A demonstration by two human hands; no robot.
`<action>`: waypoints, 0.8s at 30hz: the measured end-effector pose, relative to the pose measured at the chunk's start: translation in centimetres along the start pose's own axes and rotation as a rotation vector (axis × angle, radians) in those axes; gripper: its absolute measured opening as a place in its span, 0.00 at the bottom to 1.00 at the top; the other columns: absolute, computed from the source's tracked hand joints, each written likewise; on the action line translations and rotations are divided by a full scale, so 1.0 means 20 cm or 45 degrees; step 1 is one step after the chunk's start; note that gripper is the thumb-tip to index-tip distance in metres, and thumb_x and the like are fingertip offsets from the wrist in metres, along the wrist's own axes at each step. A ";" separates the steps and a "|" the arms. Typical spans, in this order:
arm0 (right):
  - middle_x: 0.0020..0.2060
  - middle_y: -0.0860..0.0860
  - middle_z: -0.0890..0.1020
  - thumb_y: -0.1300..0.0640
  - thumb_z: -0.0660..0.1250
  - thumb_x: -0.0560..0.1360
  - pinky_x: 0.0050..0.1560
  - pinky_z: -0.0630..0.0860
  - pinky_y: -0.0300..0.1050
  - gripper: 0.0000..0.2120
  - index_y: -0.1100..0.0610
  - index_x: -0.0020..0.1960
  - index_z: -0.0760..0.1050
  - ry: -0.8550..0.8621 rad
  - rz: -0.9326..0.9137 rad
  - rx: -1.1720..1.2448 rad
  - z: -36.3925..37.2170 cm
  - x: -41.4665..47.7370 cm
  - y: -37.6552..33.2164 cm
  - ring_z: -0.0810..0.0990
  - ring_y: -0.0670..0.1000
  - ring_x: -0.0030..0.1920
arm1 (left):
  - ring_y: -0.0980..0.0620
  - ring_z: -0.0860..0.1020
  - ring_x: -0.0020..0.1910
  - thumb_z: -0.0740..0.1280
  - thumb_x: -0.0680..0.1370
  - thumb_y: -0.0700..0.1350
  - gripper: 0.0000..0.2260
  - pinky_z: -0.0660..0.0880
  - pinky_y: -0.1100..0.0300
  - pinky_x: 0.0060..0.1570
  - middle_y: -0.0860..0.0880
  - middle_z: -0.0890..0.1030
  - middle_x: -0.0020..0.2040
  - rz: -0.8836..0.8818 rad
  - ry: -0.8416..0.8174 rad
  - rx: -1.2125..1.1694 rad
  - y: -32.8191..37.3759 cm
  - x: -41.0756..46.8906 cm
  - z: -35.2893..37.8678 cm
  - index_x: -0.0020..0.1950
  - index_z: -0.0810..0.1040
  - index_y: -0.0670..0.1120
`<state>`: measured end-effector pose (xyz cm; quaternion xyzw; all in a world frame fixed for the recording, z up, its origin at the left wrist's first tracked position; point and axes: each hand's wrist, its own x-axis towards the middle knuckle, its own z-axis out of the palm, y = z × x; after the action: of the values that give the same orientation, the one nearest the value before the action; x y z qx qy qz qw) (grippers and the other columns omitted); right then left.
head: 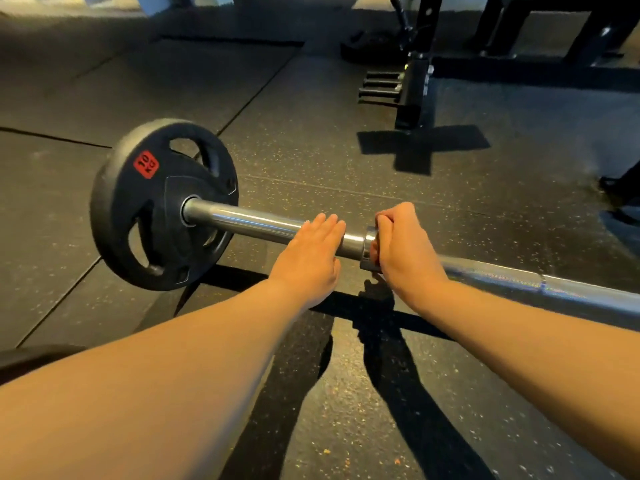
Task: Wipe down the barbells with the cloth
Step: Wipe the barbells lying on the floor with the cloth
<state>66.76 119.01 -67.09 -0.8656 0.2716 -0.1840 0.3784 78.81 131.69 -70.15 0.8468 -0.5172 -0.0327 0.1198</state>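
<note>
- Speckled rubber floor (346, 161), with a rack base (414, 95) on the far side.
- Chrome barbell (502, 277) lies on the floor, with a black 10 kg plate (156, 206) on its left end.
- Person's left hand (311, 258) lies flat on the sleeve, fingers straight.
- Person's right hand (401, 244) is curled round the bar at the collar (369, 237).

My right hand (401, 244) wraps and hides the barbell (519, 280) beside its collar, my left hand (308, 258) covers part of the sleeve; the barbell's right end leaves the right edge, the far rack (414, 95) is cut off on top
</note>
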 end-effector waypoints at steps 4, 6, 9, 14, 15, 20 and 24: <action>0.44 0.54 0.77 0.59 0.58 0.83 0.52 0.77 0.60 0.09 0.58 0.48 0.75 -0.209 -0.237 -0.336 0.03 -0.04 0.04 0.77 0.56 0.47 | 0.46 0.47 0.82 0.58 0.83 0.42 0.29 0.40 0.55 0.79 0.46 0.52 0.83 -0.056 0.093 -0.031 -0.04 -0.02 0.00 0.83 0.53 0.43; 0.41 0.55 0.78 0.54 0.57 0.83 0.43 0.78 0.57 0.10 0.56 0.48 0.72 -0.151 -0.076 -0.407 0.04 0.10 -0.02 0.80 0.59 0.43 | 0.47 0.47 0.82 0.59 0.83 0.40 0.28 0.39 0.57 0.79 0.46 0.54 0.83 -0.059 0.147 -0.097 -0.06 -0.02 0.01 0.83 0.55 0.43; 0.42 0.52 0.74 0.55 0.57 0.85 0.34 0.68 0.49 0.06 0.58 0.54 0.66 -0.190 0.070 -0.357 0.13 0.24 -0.17 0.75 0.53 0.39 | 0.48 0.52 0.82 0.59 0.83 0.39 0.25 0.45 0.55 0.81 0.48 0.60 0.81 -0.195 0.216 -0.389 -0.07 -0.01 0.06 0.81 0.61 0.45; 0.45 0.52 0.79 0.48 0.54 0.86 0.40 0.72 0.50 0.11 0.56 0.55 0.68 -0.417 -0.091 -0.213 0.28 0.24 -0.25 0.78 0.53 0.43 | 0.52 0.54 0.80 0.55 0.85 0.43 0.16 0.54 0.48 0.79 0.48 0.70 0.76 -0.502 0.430 -0.738 -0.04 -0.02 0.03 0.73 0.70 0.48; 0.47 0.52 0.80 0.47 0.53 0.86 0.42 0.74 0.51 0.12 0.54 0.57 0.69 -0.475 -0.110 -0.275 0.25 0.25 -0.23 0.79 0.52 0.45 | 0.53 0.52 0.79 0.53 0.85 0.42 0.18 0.50 0.48 0.80 0.48 0.69 0.76 -0.553 0.449 -0.774 -0.03 -0.03 0.01 0.74 0.69 0.48; 0.61 0.54 0.81 0.53 0.55 0.86 0.60 0.77 0.55 0.17 0.47 0.74 0.62 -0.181 0.036 0.160 0.15 0.32 -0.09 0.81 0.52 0.55 | 0.52 0.42 0.82 0.48 0.84 0.57 0.25 0.34 0.51 0.79 0.50 0.50 0.84 -0.378 0.475 -0.570 0.03 0.08 0.04 0.82 0.57 0.56; 0.69 0.52 0.77 0.59 0.53 0.84 0.66 0.75 0.56 0.17 0.52 0.72 0.64 0.110 0.275 0.374 0.19 0.36 -0.06 0.77 0.51 0.62 | 0.45 0.69 0.69 0.62 0.84 0.49 0.14 0.47 0.46 0.80 0.46 0.76 0.66 -0.023 0.326 -0.359 -0.05 0.14 0.08 0.66 0.78 0.45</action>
<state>74.79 117.54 -67.84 -0.7582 0.3490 -0.2172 0.5061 80.75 129.36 -71.67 0.8235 -0.4804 0.0021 0.3018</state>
